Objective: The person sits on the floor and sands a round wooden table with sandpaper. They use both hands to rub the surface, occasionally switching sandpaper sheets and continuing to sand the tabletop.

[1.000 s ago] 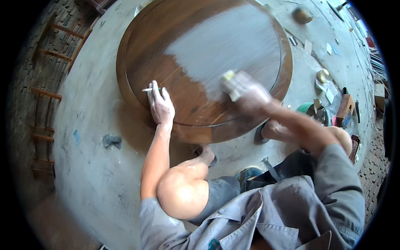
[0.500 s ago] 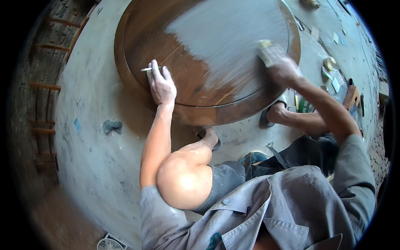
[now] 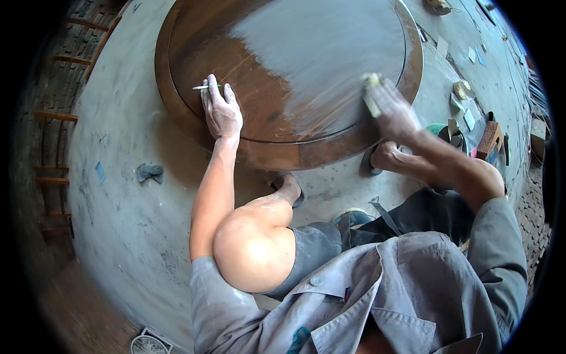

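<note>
- A large round tabletop of dark brown wood, with a dark groove just inside its rim, lies in front of the person; its far edge runs out of view.
- A streaky, pale grey film covers much of the tabletop's middle and right side, leaving brown wood bare on the left.
- The left hand rests on the tabletop's near left part, fingers extended and close together, with a slim white cigarette pinched between them.
- The right hand, blurred, is over the tabletop's near right part, its fingers laid along and grasping a small pale yellow-and-white block; the blur hides the exact grip.
- Left of the tabletop, on the mottled grey floor, lie a crumpled dark grey cloth-like piece and a small flat blue scrap.
- Right of the tabletop are a reddish-brown wooden block-shaped tool, a green round container, partly hidden, and a pale bluish flat sheet.
- The person's bare left knee is bent on the tabletop's near side.
</note>
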`<state>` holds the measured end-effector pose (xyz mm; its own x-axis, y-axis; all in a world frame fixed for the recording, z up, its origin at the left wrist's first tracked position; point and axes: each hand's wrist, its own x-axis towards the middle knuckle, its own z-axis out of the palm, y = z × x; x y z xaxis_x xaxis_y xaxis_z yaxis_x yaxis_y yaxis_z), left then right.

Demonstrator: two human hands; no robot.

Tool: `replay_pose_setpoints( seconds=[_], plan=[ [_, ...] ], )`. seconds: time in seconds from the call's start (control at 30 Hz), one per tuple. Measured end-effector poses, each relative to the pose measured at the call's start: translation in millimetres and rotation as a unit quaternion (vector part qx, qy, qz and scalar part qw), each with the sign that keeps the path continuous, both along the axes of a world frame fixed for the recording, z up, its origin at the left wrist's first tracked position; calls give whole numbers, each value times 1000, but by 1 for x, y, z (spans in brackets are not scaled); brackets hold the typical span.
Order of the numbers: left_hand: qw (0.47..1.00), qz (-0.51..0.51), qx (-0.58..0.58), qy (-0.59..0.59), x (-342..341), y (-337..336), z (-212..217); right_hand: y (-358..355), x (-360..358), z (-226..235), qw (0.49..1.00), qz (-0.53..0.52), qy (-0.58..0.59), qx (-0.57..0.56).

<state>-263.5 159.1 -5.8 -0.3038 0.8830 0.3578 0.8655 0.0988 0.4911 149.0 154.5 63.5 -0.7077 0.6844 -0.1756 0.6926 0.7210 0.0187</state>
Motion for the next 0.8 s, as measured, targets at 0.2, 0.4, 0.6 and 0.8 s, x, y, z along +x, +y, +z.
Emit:
replay_pose_setpoints(
  seconds=[0.2, 0.4, 0.6, 0.8],
  plan=[
    [1000, -23, 9, -8, 4, 7, -5, -47, -64, -34, 981, 127, 145, -25],
    [1000, 3, 8, 11, -7, -3, -1, -29, -30, 23, 998, 57, -10, -34],
    [1000, -21, 20, 4, -2, 4, -6, -46, -56, -16, 976, 201, 30, -84],
    [1000, -2, 18, 16, -2, 0, -3, -43, -40, 2, 986, -1, 88, -138]
  ],
)
